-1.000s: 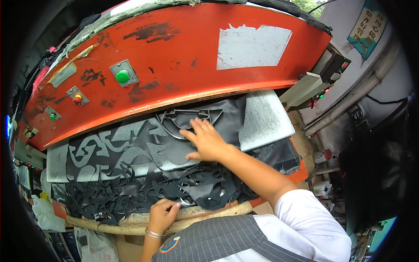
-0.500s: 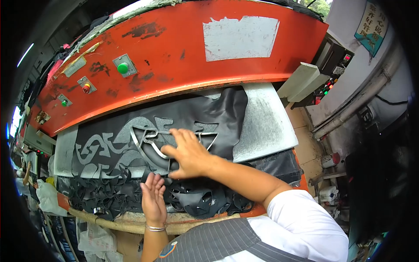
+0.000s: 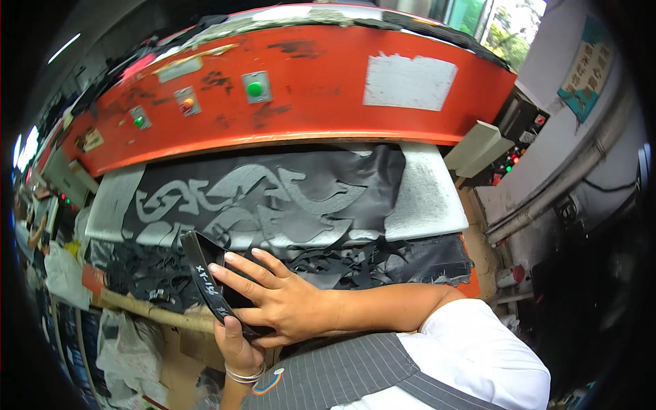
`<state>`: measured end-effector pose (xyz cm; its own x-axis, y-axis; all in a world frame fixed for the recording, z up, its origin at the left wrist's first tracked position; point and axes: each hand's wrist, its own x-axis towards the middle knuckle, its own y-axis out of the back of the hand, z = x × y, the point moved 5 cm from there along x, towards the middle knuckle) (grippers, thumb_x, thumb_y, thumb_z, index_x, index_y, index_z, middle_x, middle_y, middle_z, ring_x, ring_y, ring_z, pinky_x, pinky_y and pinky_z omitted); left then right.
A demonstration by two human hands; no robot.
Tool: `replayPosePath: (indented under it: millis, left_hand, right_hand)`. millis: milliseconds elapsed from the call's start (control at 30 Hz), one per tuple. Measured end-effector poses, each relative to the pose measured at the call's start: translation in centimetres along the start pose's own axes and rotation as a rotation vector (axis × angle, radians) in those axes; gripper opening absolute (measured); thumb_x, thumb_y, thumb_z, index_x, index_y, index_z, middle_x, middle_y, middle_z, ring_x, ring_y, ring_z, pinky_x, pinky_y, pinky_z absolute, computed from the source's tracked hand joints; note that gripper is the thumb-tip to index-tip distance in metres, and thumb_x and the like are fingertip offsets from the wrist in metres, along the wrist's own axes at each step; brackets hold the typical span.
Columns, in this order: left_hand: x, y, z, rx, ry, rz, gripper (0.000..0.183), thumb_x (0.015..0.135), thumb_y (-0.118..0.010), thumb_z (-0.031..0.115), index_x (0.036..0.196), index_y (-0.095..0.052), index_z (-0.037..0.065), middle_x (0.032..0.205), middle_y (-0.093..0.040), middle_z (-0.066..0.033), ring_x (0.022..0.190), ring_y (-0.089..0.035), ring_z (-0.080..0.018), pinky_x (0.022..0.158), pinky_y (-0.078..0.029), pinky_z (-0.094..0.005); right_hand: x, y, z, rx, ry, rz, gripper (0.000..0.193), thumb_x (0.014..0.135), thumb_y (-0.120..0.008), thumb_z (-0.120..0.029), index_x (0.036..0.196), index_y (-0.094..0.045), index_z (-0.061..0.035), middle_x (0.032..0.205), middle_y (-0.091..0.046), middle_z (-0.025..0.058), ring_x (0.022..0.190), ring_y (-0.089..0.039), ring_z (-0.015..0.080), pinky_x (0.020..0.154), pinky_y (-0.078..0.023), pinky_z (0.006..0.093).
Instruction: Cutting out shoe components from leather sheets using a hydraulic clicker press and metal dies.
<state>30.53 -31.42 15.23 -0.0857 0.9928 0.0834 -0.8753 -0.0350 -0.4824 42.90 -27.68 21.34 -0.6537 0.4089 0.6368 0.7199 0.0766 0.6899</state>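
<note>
A curved metal cutting die (image 3: 198,268) with a dark outer wall stands tilted on edge in front of me, lifted off the leather. My left hand (image 3: 239,347) grips its lower end, thumb up against the wall. The fingers of my right hand (image 3: 281,295) are stretched and spread across the die's inner side, touching it. Whether a cut piece lies inside the die is hidden by that hand. Beyond lies a black leather sheet (image 3: 321,167) with several curved cut-out openings that show the pale cutting board (image 3: 427,195) beneath.
A heap of black leather scraps (image 3: 147,277) runs along the near side of the board. Behind it spans the red press beam (image 3: 314,75) with green and red buttons. A control box (image 3: 509,154) stands at the right, and white plastic bags (image 3: 130,352) are at lower left.
The cutting die has come up off the leather toward me, leaving a fresh opening in the sheet. My left hand, open before, now grips it; my right hand has moved nearer with it.
</note>
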Motion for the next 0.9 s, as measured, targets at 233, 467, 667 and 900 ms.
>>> replayPosePath:
  millis: [233, 467, 667, 900]
  left_hand:
    - [-8.5, 9.0, 4.8, -0.067, -0.042, 0.256, 0.072, 0.089, -0.062, 0.052, 0.130, -0.046, -0.004, 0.118, -0.060, -0.0115, 0.104, -0.062, -0.0216, 0.088, -0.052, -0.0338]
    - [-19.5, 15.1, 4.2, -0.563, 0.051, 0.351, 0.052, 0.102, -0.037, 0.048, 0.116, -0.057, 0.001, 0.100, -0.066, -0.0097, 0.085, -0.067, -0.0208, 0.076, -0.056, -0.0369]
    - [-27.8, 18.3, 1.9, -0.475, 0.083, 0.523, 0.030, 0.100, -0.052, 0.031, 0.107, -0.060, 0.002, 0.089, -0.066, -0.0033, 0.074, -0.063, -0.0107, 0.066, -0.053, -0.0250]
    - [-32.9, 18.9, 2.7, -0.289, 0.039, 0.802, 0.027, 0.103, -0.048, 0.028, 0.105, -0.061, 0.004, 0.082, -0.062, 0.0022, 0.065, -0.055, -0.0047, 0.056, -0.045, -0.0214]
  right_hand:
    - [4.1, -8.4, -8.6, 0.049, 0.131, -0.348, 0.065, 0.071, -0.068, -0.061, 0.119, -0.065, -0.0170, 0.153, -0.023, 0.0277, 0.143, -0.017, 0.0439, 0.111, -0.014, 0.0607]
    - [6.3, -13.1, -17.1, 0.005, 0.518, -0.077, 0.027, 0.080, -0.063, -0.032, 0.101, -0.065, -0.0151, 0.138, -0.049, 0.0128, 0.132, -0.042, 0.0300, 0.112, -0.027, 0.0483]
    - [6.2, -19.0, -23.9, 0.217, 1.034, -0.330, 0.030, 0.071, -0.060, -0.021, 0.098, -0.067, -0.0091, 0.099, -0.061, 0.0034, 0.099, -0.059, 0.0197, 0.096, -0.048, 0.0396]
    - [3.9, -21.8, -28.0, 0.208, 1.119, -0.267, 0.027, 0.069, -0.064, -0.016, 0.095, -0.071, -0.0107, 0.099, -0.062, 0.0014, 0.095, -0.060, 0.0203, 0.092, -0.053, 0.0392]
